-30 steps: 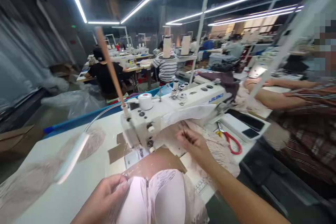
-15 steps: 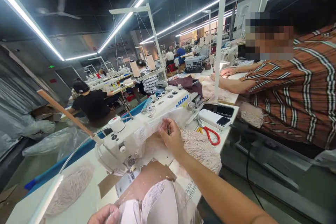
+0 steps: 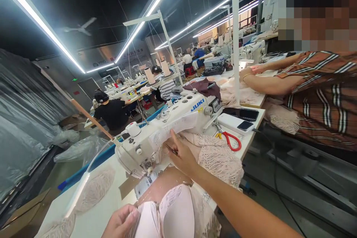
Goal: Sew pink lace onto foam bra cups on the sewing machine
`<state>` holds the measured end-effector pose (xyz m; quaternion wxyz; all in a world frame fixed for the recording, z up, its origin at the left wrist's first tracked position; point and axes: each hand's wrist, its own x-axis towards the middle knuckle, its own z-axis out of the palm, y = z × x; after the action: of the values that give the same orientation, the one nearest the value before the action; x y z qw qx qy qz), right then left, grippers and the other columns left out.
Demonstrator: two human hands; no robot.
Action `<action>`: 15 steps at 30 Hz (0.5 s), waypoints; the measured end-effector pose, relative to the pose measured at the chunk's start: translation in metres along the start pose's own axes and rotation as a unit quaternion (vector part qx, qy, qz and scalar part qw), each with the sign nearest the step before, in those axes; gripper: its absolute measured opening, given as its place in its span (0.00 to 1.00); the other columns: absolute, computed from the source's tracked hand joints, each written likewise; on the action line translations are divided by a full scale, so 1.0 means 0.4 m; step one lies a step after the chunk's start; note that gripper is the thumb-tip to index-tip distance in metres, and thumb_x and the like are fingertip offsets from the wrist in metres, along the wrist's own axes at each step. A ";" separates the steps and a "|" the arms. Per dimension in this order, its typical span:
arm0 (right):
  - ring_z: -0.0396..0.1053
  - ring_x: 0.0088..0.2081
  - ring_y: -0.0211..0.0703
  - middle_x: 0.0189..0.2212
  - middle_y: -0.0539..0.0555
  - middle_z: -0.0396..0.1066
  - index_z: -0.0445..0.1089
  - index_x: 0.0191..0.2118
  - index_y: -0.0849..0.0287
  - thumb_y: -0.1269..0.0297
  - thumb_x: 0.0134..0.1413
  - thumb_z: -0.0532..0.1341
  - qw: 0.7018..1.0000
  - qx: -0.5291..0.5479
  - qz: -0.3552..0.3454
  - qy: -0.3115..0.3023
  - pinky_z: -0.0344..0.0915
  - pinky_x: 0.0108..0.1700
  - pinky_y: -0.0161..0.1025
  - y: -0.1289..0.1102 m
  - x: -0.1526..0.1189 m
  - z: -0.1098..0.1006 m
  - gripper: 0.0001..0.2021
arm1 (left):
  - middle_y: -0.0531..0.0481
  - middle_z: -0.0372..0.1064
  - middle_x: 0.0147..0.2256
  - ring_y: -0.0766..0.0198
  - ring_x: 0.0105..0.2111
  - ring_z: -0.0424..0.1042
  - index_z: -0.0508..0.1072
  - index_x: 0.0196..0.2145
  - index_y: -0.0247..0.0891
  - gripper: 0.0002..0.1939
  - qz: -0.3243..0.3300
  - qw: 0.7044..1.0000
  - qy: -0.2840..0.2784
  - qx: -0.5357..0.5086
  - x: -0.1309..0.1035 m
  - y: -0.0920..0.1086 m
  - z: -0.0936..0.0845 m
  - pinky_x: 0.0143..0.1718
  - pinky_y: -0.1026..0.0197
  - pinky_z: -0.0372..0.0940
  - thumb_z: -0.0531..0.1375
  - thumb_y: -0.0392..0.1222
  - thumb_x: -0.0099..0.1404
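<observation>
My left hand (image 3: 122, 220) pinches the left edge of a pale pink bra (image 3: 178, 212) with lace trim, low in the view. The bra lies at the near side of a white sewing machine (image 3: 181, 106). My right hand (image 3: 180, 152) is under the machine's arm, its index finger stretched toward a white paper strip (image 3: 174, 124) with markings on the machine body. A small dark tool (image 3: 172, 150), perhaps snips, is held in its other fingers. Pink lace fabric (image 3: 220, 160) lies right of that hand.
Red-handled scissors (image 3: 232, 141) and phones (image 3: 237, 122) lie on the table's right side. A lit lamp (image 3: 79, 193) and lace pieces (image 3: 96, 189) are at left. A person in a striped shirt (image 3: 329, 100) works at the right; other people sit farther back.
The view has shifted, so the scene sits further right. My right index finger has extended against the paper strip, where fingers were pinched together before. My left hand still holds the bra.
</observation>
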<state>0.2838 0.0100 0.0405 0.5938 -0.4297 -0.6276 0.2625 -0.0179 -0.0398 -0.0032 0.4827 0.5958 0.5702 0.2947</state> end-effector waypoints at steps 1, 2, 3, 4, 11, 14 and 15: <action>0.56 0.27 0.42 0.21 0.46 0.54 0.39 0.68 0.59 0.52 0.58 0.55 1.000 0.003 -0.001 -0.005 0.54 0.31 0.39 -0.007 -0.004 0.005 0.37 | 0.51 0.58 0.22 0.66 0.24 0.56 0.64 0.23 0.34 0.31 0.002 1.000 -0.001 0.000 0.000 -0.003 -0.001 0.26 0.66 0.51 0.62 0.70 0.48; 0.56 0.26 0.41 0.21 0.45 0.54 0.40 0.68 0.59 0.51 0.58 0.55 1.000 0.011 -0.001 -0.011 0.53 0.30 0.38 -0.015 -0.007 0.009 0.38 | 0.52 0.58 0.22 0.66 0.24 0.56 0.64 0.23 0.34 0.31 0.004 1.000 -0.001 0.001 0.001 -0.005 -0.002 0.26 0.66 0.51 0.62 0.69 0.48; 0.55 0.25 0.41 0.20 0.45 0.54 0.40 0.68 0.60 0.49 0.59 0.54 0.999 0.026 -0.001 -0.020 0.52 0.29 0.38 -0.023 -0.011 0.013 0.38 | 0.52 0.58 0.22 0.67 0.24 0.56 0.65 0.23 0.34 0.31 0.005 1.000 -0.001 0.002 0.001 -0.006 -0.003 0.26 0.66 0.51 0.63 0.69 0.49; 0.54 0.24 0.40 0.19 0.45 0.54 0.41 0.67 0.60 0.48 0.59 0.54 0.998 0.048 -0.002 -0.031 0.51 0.28 0.37 -0.032 -0.015 0.016 0.38 | 0.52 0.58 0.22 0.67 0.24 0.56 0.65 0.24 0.34 0.31 0.005 1.000 0.000 0.003 0.000 -0.007 -0.003 0.26 0.66 0.51 0.63 0.69 0.49; 0.43 0.17 0.30 0.20 0.43 0.54 0.63 0.49 0.55 0.40 0.53 0.56 0.902 0.398 0.168 0.000 0.39 0.18 0.30 -0.089 -0.035 0.034 0.26 | 0.52 0.57 0.22 0.67 0.24 0.55 0.64 0.24 0.34 0.32 0.006 1.000 -0.014 0.021 -0.008 0.010 -0.009 0.27 0.66 0.51 0.62 0.70 0.48; 0.40 0.16 0.27 0.20 0.44 0.55 0.63 0.38 0.58 0.41 0.50 0.58 0.872 0.443 0.207 -0.018 0.35 0.16 0.29 -0.099 -0.023 0.042 0.23 | 0.52 0.57 0.23 0.67 0.24 0.55 0.64 0.25 0.34 0.32 0.000 0.999 -0.037 0.032 -0.012 0.018 -0.012 0.27 0.66 0.51 0.62 0.70 0.49; 0.41 0.16 0.26 0.21 0.44 0.56 0.63 0.36 0.59 0.41 0.48 0.59 0.866 0.454 0.212 -0.017 0.35 0.15 0.29 -0.098 -0.016 0.042 0.23 | 0.52 0.57 0.23 0.66 0.24 0.56 0.64 0.25 0.34 0.32 -0.001 0.999 -0.040 0.033 -0.012 0.018 -0.013 0.27 0.66 0.51 0.62 0.71 0.48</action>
<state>0.2580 -0.0116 0.0676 0.6425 -0.2308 -0.3436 0.6449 -0.0205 -0.0424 0.0063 0.4858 0.6220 0.5604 0.2512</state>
